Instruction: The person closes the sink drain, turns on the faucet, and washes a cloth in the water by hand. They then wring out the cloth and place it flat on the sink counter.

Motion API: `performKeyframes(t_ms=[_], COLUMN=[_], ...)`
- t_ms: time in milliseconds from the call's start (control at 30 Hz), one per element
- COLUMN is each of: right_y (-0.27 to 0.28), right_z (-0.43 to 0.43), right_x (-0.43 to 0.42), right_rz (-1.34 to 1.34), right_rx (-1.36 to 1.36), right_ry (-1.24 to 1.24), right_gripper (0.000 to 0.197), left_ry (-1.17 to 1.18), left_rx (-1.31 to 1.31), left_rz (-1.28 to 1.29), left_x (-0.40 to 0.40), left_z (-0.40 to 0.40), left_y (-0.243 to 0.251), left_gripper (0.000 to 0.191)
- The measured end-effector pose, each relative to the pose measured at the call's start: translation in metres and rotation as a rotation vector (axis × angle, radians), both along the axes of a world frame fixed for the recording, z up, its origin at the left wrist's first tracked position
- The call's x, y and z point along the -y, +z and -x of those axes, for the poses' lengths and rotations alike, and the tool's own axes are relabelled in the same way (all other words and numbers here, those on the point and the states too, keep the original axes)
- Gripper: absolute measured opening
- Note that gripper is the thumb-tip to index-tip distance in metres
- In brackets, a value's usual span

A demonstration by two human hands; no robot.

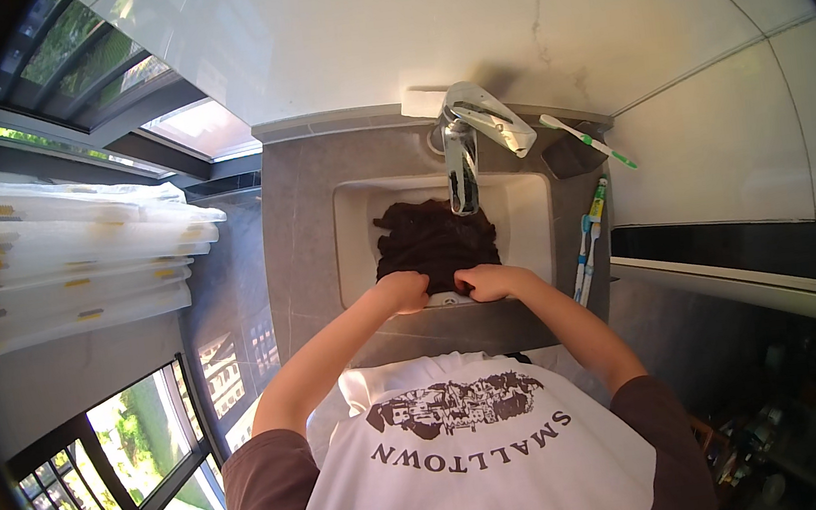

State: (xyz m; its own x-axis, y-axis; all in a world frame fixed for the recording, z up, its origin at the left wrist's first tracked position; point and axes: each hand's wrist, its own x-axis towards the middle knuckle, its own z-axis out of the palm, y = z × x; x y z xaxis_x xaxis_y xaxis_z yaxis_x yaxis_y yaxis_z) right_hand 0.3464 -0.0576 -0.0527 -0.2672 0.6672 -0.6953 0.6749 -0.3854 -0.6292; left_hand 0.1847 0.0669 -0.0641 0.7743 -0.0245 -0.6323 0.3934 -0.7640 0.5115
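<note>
A dark brown cloth (436, 240), bunched and wet-looking, lies in the white rectangular sink basin (355, 242). My left hand (406, 291) grips the cloth's near left edge with curled fingers. At its near right edge, my right hand (485, 282) pinches another part of it. Both hands are at the front wall of the basin, a short gap apart. Above the far part of the cloth reaches the spout of a chrome faucet (462, 166), its lever pointing back right. Whether water runs is not visible.
Right of the basin stand a dark square cup (571, 153) with a green-and-white toothbrush (587, 141) across it, a toothpaste tube (599, 201) and blue-and-white toothbrushes (583, 257). A grey countertop (301, 244) surrounds the sink. Windows and a patterned white curtain (84, 262) are at left.
</note>
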Motion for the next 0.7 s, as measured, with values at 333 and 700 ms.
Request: performKeyframes(t_ms=[333,700], right_y=[-0.022,-0.087], right_z=[0.0,-0.026], right_x=[-0.009,-0.044], right_rz=[-0.092,-0.497], right_rx=[0.306,0.677], right_ry=[-0.033,-0.525], right_gripper=[0.039,0.021], left_ry=[0.123,0.331], left_rx=[0.111,0.275], left_rz=[-0.223,-0.434], left_x=[0.01,-0.019], left_z=[-0.006,-0.036], left_y=[-0.01,-0.04], left_gripper=[0.028,0.04])
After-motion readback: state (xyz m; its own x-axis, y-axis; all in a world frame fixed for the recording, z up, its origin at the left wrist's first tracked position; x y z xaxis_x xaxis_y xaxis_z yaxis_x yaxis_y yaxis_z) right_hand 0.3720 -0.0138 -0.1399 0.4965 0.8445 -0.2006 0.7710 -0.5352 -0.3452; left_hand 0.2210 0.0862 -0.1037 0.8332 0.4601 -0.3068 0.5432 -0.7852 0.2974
